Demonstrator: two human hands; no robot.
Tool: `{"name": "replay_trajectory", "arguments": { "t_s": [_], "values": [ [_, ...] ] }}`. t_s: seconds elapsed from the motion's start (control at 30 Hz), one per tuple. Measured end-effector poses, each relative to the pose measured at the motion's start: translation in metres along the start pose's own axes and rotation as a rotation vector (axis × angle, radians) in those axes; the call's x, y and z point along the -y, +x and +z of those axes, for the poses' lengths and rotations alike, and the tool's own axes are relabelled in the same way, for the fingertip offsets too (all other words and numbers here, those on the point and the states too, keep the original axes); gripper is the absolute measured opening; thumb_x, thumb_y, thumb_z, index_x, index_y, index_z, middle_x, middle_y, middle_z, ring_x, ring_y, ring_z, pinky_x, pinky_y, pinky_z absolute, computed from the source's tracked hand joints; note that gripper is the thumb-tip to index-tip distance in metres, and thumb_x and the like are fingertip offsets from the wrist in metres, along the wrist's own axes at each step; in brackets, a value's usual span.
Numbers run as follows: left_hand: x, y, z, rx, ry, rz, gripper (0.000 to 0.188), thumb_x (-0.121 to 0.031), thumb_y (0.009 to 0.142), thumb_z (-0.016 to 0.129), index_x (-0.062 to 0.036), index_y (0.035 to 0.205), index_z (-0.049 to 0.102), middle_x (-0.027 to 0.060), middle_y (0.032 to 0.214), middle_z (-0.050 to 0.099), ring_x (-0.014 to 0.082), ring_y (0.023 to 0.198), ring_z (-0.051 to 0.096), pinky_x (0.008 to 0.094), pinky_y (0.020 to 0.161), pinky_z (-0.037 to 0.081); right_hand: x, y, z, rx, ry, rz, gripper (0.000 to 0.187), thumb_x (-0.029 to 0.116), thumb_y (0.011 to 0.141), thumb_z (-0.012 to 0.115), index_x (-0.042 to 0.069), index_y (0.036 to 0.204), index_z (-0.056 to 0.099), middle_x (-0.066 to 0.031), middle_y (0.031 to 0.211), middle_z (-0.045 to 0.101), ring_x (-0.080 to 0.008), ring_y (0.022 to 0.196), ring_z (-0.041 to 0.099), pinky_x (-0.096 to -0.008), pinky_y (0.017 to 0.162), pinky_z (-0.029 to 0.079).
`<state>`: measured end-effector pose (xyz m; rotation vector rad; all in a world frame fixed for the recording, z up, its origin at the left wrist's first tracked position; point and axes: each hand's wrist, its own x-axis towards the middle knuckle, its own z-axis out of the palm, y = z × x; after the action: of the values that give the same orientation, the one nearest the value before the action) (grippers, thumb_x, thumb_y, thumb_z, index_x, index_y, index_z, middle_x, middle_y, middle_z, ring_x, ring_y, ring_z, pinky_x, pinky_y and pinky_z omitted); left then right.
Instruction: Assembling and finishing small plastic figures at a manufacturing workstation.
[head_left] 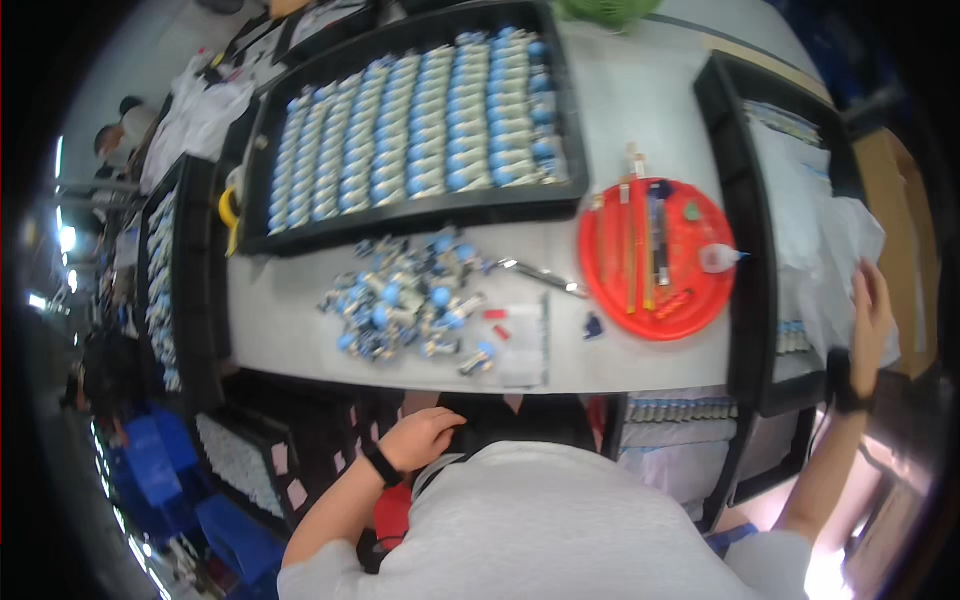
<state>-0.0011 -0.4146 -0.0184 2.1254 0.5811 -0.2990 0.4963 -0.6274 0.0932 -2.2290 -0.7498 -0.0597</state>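
Observation:
My left hand [425, 440] is held just below the front edge of the table, its fingers curled together and nothing showing in them. Away to the right, my right hand [872, 310] has its fingers stretched out against a crumpled white sheet [845, 235]. That sheet spreads over a black tray [750, 330], with rows of small parts partly visible under it. In front of me lies a loose heap of small blue and silver cylindrical parts [390, 305]. Tweezers [540, 275] rest between the heap and a round red tray [625, 315].
Neat rows of similar parts fill a large black tray [410, 215] at the back. The red tray holds thin sticks and a small white bottle [715, 258]. Another filled black tray [195, 290] stands left. Blue seats [240, 535] and a distant person [110, 140] are also leftward.

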Motion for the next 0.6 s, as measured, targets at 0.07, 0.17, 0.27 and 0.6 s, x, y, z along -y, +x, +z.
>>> {"name": "replay_trajectory", "arguments": {
  "t_s": [0.07,0.17,0.27,0.6],
  "values": [
    [0.050,-0.024,0.022,0.064,0.008,-0.080,0.027,-0.002,0.074,0.047,-0.0028,0.099,0.056,0.0142,0.095,0.056,0.0302,0.087,0.055,0.0363,0.077,0.044,0.033,-0.062,0.001,0.306,0.257,0.152,0.022,0.016,0.084,0.048,0.000,0.097,0.055,-0.0081,0.085,0.055,-0.0108,0.070,0.053,-0.0200,0.062,0.041],
    [0.120,-0.035,0.041,0.189,0.029,-0.189,0.030,-0.003,0.074,0.047,-0.0046,0.103,0.054,0.0147,0.099,0.055,0.0310,0.092,0.053,0.0372,0.080,0.043,0.080,-0.169,0.053,0.951,0.439,0.411,0.021,0.007,0.078,0.054,-0.002,0.096,0.054,-0.0067,0.078,0.057,-0.0112,0.064,0.055,-0.0217,0.056,0.045],
    [0.190,-0.038,0.062,0.161,-0.001,-0.190,0.035,-0.015,0.078,0.053,-0.0060,0.112,0.049,0.0176,0.106,0.052,0.0337,0.097,0.051,0.0389,0.084,0.041,0.051,-0.301,0.156,1.074,0.445,0.840,0.039,0.016,0.079,0.059,0.001,0.113,0.047,-0.0107,0.102,0.056,-0.0144,0.081,0.058,-0.0245,0.064,0.047],
    [0.321,-0.066,0.064,0.482,0.226,-0.015,0.022,-0.008,0.077,0.045,-0.0028,0.094,0.058,0.0194,0.093,0.058,0.0339,0.092,0.054,0.0394,0.079,0.043,0.109,-0.521,0.292,0.833,0.335,0.672,0.021,0.024,0.083,0.052,0.004,0.088,0.054,-0.0126,0.089,0.055,-0.0247,0.093,0.049,-0.0360,0.077,0.039]
  ]
}}
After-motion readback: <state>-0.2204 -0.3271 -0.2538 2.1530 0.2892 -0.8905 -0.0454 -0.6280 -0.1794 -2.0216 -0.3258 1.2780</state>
